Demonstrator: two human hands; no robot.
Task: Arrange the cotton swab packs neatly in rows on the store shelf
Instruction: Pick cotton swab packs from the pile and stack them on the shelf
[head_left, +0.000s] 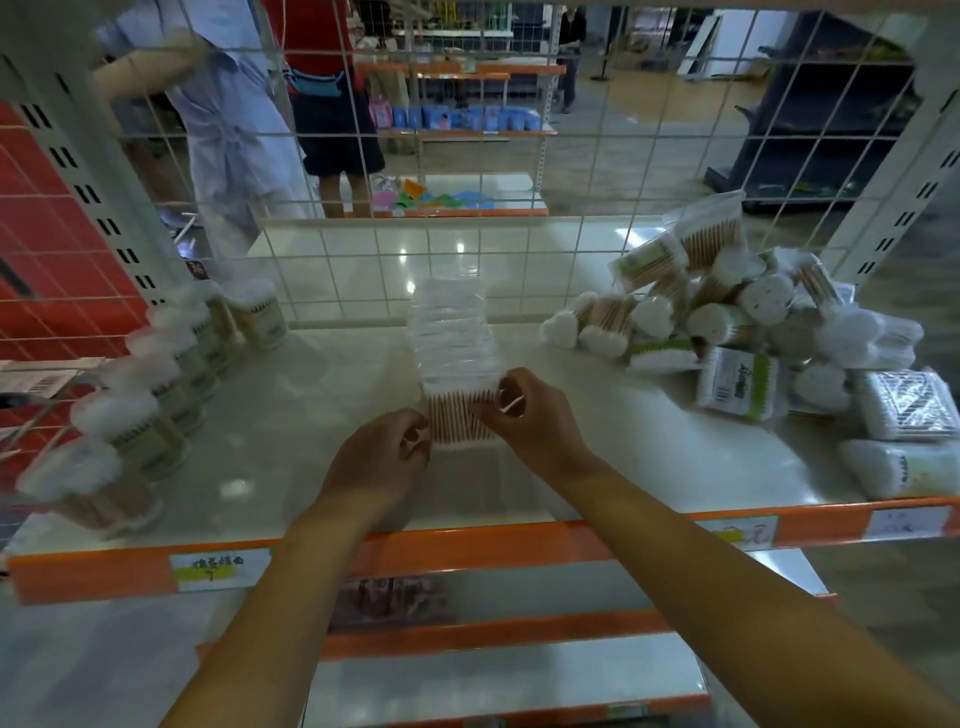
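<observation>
Hands: left hand (387, 447) and right hand (524, 410) clamped on front pack (460, 415) of centre row (452, 332). Risk: sideways push topples row; heap (753, 322) at two o'clock may slide.

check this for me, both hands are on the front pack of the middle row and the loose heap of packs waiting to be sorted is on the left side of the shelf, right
Not quite. The head view shows the loose heap on the right side of the shelf; the left side has a tidy row. The rest stands: left hand and right hand hold the middle row's front pack.
</observation>
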